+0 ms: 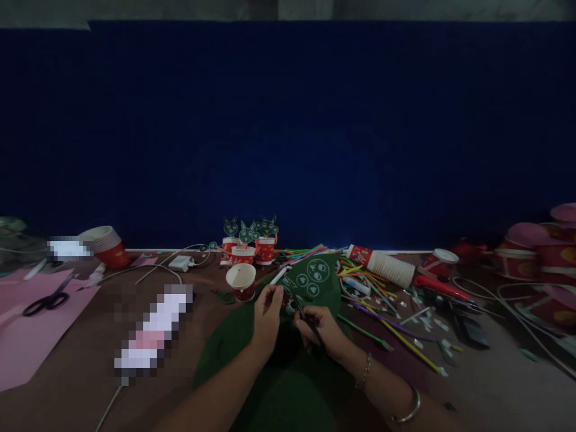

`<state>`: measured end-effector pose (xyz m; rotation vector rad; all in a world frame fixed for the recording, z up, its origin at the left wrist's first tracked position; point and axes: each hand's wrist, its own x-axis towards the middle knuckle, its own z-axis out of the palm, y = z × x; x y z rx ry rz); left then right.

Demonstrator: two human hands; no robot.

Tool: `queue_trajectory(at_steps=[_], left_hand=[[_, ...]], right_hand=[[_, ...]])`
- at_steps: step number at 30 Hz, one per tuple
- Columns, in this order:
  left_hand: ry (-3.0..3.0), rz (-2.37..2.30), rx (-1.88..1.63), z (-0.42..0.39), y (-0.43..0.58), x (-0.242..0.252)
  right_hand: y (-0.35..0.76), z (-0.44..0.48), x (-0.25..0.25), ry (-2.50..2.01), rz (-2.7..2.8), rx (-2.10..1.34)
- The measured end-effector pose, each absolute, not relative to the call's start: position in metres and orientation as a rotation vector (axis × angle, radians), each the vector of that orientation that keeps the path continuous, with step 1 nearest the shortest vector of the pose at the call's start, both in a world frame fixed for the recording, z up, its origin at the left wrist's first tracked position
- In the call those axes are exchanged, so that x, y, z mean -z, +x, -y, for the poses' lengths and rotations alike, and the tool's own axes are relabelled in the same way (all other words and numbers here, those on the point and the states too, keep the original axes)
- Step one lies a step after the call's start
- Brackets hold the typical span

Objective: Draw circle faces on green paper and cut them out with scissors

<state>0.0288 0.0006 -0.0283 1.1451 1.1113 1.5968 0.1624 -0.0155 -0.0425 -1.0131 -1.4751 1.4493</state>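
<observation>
My left hand (269, 309) pinches a small dark green paper piece (290, 308) with white drawn lines; its exact outline is hard to make out. In my right hand (323, 329) is a pair of dark scissors (297, 297), the blades reaching up to the piece between both hands. Just beyond them lies a green paper sheet (330, 285) printed with a white face, circles and hearts. A single paper cup (243, 291) stands upright to the left of the sheet. Behind it are several red cups (243, 255) topped with green cat-face cutouts.
Pipe cleaners (407, 330) and paper scraps spread to the right, by a toppled cup stack (387, 266) and a red-handled tool (441, 288). At left are pink paper (27, 336), black-handled scissors (47, 303), stacked cups (108, 249) and a white charger (180, 263) with cables.
</observation>
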Motion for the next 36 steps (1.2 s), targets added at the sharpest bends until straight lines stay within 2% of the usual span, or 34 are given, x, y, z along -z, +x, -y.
queue_trajectory(at_steps=[28,36], left_hand=[[1.248,-1.117,-1.561,-0.0016,0.0278,0.0283],[1.22,-1.09,-1.541,-0.0012,0.0286,0.0291]], right_hand=[[0.1602,0.0181,0.0353,-1.202,1.458,-1.536],[0.1601,0.0178,0.0397,-1.081,1.451,-1.546]])
